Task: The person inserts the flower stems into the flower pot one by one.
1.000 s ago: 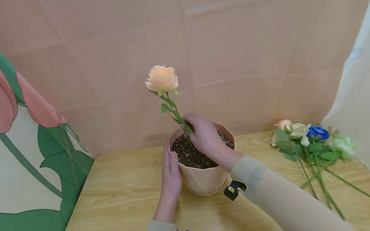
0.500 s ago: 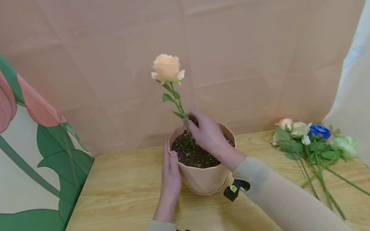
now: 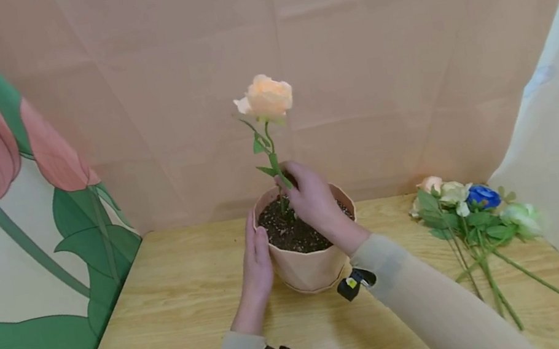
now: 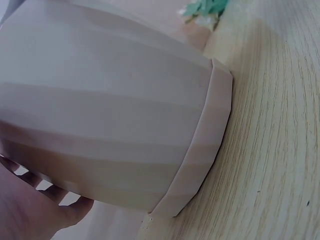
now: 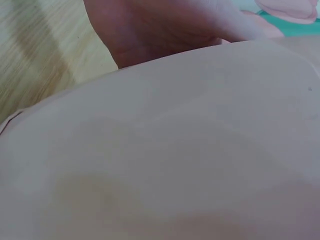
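Observation:
A peach rose stands nearly upright over the pink flower pot, its green stem running down to the dark soil. My right hand reaches over the pot and pinches the stem low, just above the soil. Where exactly the stem's lower end sits is hard to make out. Against the pot's left side rests my left hand, its fingers extended along the wall near the rim. The left wrist view shows the pot wall with the left fingertips touching it. In the right wrist view the pot wall hides my right hand.
To the right on the wooden table lies a bunch of artificial flowers, among them a blue rose and a pale green flower, stems pointing forward. A pink cloth backdrop hangs right behind the pot.
The rose head has risen and shifted right as its stem straightened, turning a little. My right hand has moved slightly up and right with the stem. The left hand stays on the pot.

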`<move>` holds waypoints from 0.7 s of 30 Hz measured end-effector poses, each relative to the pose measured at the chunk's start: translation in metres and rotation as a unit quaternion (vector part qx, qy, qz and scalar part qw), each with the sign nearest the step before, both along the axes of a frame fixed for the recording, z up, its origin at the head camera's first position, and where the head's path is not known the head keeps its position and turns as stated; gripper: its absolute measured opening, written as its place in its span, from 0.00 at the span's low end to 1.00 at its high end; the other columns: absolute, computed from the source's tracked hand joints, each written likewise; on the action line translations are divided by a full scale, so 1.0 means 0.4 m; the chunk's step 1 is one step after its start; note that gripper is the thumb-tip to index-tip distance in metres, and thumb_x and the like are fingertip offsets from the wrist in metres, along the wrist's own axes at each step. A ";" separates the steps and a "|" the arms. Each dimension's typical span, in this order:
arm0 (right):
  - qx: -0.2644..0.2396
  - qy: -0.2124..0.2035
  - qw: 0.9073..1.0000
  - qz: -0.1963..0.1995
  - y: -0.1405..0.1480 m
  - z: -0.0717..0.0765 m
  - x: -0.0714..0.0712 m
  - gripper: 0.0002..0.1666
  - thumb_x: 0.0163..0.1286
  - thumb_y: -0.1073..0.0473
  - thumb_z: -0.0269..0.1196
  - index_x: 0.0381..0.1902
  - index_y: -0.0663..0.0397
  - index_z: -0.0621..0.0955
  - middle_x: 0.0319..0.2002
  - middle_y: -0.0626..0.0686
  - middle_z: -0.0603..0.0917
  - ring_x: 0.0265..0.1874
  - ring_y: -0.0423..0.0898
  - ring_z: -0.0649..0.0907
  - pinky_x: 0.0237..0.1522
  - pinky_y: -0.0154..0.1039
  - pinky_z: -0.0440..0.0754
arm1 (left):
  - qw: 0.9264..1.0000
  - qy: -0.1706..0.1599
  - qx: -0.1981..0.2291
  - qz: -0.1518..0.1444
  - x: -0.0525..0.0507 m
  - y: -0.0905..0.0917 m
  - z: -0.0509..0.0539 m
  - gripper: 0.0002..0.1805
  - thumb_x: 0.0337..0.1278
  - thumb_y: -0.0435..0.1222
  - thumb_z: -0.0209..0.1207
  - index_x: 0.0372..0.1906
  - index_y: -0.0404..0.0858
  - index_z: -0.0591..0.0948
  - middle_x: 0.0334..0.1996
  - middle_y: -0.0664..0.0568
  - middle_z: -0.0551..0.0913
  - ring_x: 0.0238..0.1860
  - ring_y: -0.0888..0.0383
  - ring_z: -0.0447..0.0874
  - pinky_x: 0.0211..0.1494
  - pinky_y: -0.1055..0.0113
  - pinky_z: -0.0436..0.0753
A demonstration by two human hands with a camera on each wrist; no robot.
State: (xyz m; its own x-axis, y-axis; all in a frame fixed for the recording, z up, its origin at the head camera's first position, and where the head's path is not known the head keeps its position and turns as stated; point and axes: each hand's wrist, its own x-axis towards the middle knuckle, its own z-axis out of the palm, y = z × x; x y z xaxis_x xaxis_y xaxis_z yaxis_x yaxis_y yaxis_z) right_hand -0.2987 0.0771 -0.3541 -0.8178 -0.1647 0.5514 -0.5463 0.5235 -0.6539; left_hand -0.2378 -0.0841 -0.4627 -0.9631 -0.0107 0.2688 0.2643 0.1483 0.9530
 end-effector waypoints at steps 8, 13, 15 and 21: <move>0.035 0.000 0.999 0.019 0.000 0.004 -0.001 0.07 0.84 0.65 0.65 0.54 0.59 0.87 0.34 0.56 0.88 0.32 0.49 0.85 0.36 0.47 0.84 | 1.000 0.019 0.001 0.003 -0.004 -0.002 -0.001 0.33 0.95 0.51 0.34 0.93 0.54 0.47 0.91 0.51 0.48 0.88 0.44 0.50 0.87 0.38 0.52; 0.040 0.003 0.999 0.026 0.000 0.008 -0.002 0.08 0.84 0.65 0.64 0.53 0.58 0.88 0.34 0.56 0.89 0.33 0.48 0.85 0.37 0.47 0.84 | 0.999 0.036 -0.002 0.004 -0.009 -0.002 0.001 0.33 0.95 0.49 0.34 0.93 0.53 0.47 0.91 0.50 0.49 0.88 0.46 0.48 0.88 0.41 0.51; 0.038 -0.004 0.999 0.025 0.001 0.007 0.001 0.07 0.84 0.65 0.63 0.53 0.57 0.87 0.35 0.57 0.89 0.33 0.48 0.85 0.37 0.47 0.84 | 0.999 0.036 -0.002 0.007 -0.009 -0.001 0.002 0.33 0.95 0.49 0.34 0.93 0.54 0.48 0.90 0.50 0.50 0.88 0.45 0.48 0.88 0.41 0.51; 0.016 -0.014 1.000 -0.004 0.010 0.004 0.013 0.06 0.84 0.65 0.62 0.51 0.58 0.86 0.33 0.57 0.87 0.28 0.47 0.84 0.34 0.46 0.85 | 1.000 0.005 0.006 0.003 0.001 0.003 0.006 0.33 0.94 0.52 0.36 0.93 0.57 0.48 0.91 0.52 0.48 0.87 0.43 0.51 0.86 0.36 0.54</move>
